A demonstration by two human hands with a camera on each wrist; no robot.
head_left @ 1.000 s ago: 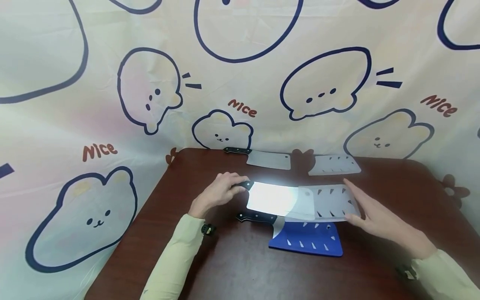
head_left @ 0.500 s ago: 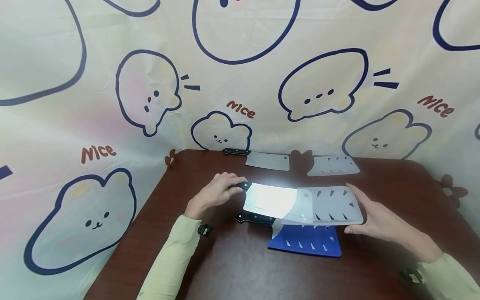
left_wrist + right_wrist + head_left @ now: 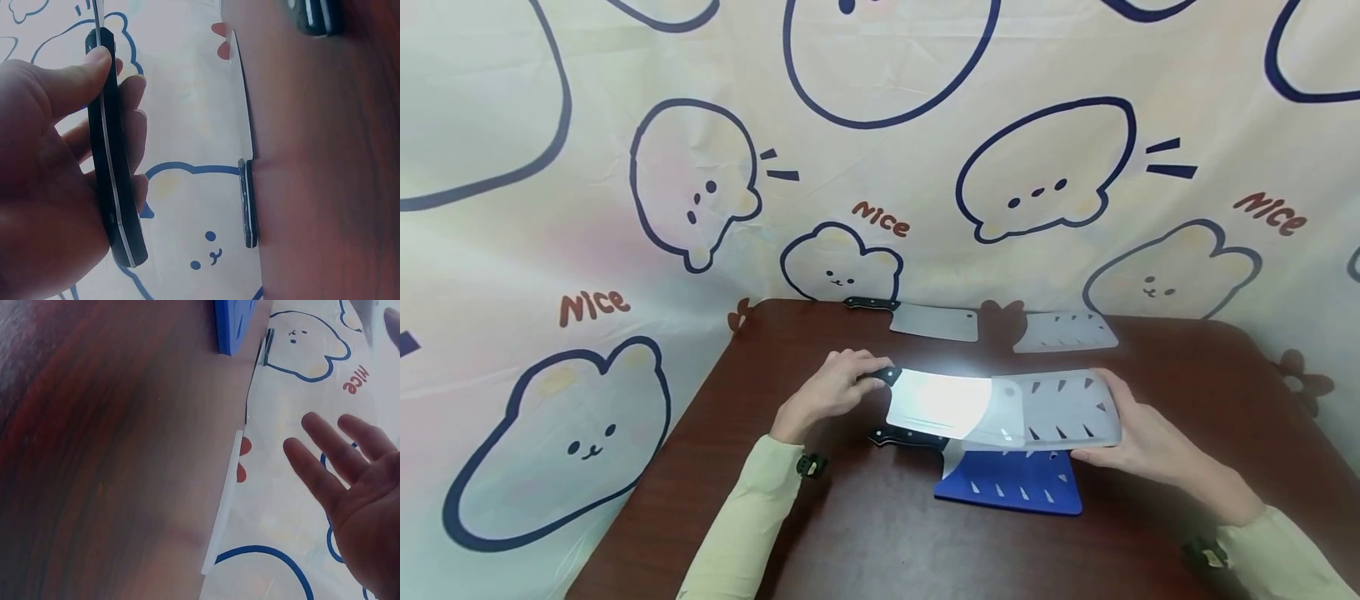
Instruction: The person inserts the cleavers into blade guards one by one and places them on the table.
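Observation:
In the head view my left hand [image 3: 833,386] grips the black handle [image 3: 889,375] of a cleaver, whose shiny blade [image 3: 936,404] points right. A translucent white blade guard [image 3: 1063,410] with triangular slots overlaps the blade's right part, and the blade's end shows through it. My right hand [image 3: 1150,437] holds the guard's right end, thumb along the lower edge. Seen from the left wrist, thumb and fingers wrap the cleaver handle [image 3: 112,162]. In the right wrist view several fingers [image 3: 337,450] stretch out straight, and only a corner of the guard seems to show.
Below the held cleaver lies another cleaver with a black handle [image 3: 910,437] in a blue guard [image 3: 1011,483]. At the table's back edge lie a bare cleaver [image 3: 936,321] and a white guard [image 3: 1066,331]. A printed cloth [image 3: 925,167] hangs behind the brown table [image 3: 880,533].
The right thumb has moved from the guard's front to its lower edge. The guard has shifted slightly right, then slightly left. The left hand keeps its grip, nearly still.

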